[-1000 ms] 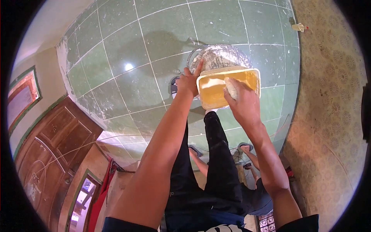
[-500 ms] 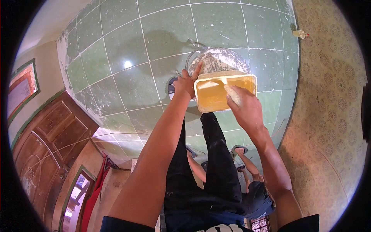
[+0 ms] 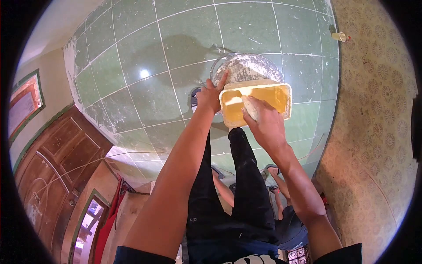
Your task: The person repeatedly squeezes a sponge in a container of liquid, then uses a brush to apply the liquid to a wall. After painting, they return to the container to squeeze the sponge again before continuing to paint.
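A yellow rectangular tub (image 3: 281,102) with a pale rim is in front of me at the center, with white paste inside. My right hand (image 3: 268,125) reaches over its near rim, fingers closed round a pale, caked, elongated tool (image 3: 251,109) whose tip is in the tub. What kind of tool it is I cannot tell. At the tub's left end is my left hand (image 3: 210,100), its fingers spread and pointing away from me. Just beyond the tub stands a round bucket (image 3: 257,66) smeared with grey and white.
Green tiles (image 3: 184,57) with pale joints spread around the tub. Patterned yellowish flooring (image 3: 373,110) borders them on the right, where a small pale cup (image 3: 339,37) lies. Another person's legs (image 3: 281,193) show behind mine. A brown wooden door (image 3: 57,154) is at the left.
My right hand has moved left inside the tub with the tool. The left hand stays about where it was. The person behind has shifted a little.
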{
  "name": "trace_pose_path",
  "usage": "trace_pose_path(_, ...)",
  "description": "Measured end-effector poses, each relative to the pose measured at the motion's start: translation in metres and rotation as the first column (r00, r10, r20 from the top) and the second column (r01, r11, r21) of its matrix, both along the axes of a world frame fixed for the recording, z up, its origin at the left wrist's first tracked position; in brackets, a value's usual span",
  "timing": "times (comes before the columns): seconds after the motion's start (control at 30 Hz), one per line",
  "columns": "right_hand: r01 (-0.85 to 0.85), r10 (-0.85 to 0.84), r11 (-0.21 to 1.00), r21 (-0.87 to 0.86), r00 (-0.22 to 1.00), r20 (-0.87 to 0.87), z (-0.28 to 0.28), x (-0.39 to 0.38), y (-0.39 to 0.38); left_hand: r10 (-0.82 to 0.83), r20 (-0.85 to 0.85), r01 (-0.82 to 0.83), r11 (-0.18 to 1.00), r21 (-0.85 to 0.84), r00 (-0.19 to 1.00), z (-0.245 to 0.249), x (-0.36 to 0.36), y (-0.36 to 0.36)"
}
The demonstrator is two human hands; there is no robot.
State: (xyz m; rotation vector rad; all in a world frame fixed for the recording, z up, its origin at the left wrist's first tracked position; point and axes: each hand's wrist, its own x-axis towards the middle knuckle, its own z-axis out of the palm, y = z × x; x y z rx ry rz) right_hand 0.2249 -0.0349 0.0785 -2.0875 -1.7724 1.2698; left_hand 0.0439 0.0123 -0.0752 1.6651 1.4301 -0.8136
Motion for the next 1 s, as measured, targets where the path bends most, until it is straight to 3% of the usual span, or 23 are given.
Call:
trace_pose_path(0.23,-0.084,0.084,0.991,0.100,0.996,0.008,-0.008,0.026,-0.007,0.002,-0.014,-0.002,1.000,-0.018,1.000,0.000,0.001,0.003)
trace_pose_path(0.3,-0.054,0.044,0.992,0.115,0.995,0.093,-0.008,0.037,-0.007,-0.003,-0.020,0.002,1.000,-0.022,1.000,0.000,0.001,0.002)
trace_pose_path(0.5,-0.009,-0.009,0.985,0.171,0.994,0.105,-0.007,0.030,-0.005,0.007,-0.022,-0.007,1.000,-0.018,1.000,0.001,0.002,0.002)
trace_pose_path(0.77,-0.056,0.052,0.989,0.135,0.998,0.029,-0.013,-0.019,-0.011,0.025,0.041,-0.027,0.998,0.053,0.999,-0.004,-0.003,-0.005)
trace_pose_path(1.0,-0.089,0.089,0.995,0.034,0.996,0.005,-0.006,-0.013,-0.010,0.024,0.047,-0.026,0.998,0.050,0.999,-0.002,-0.003,-0.004)
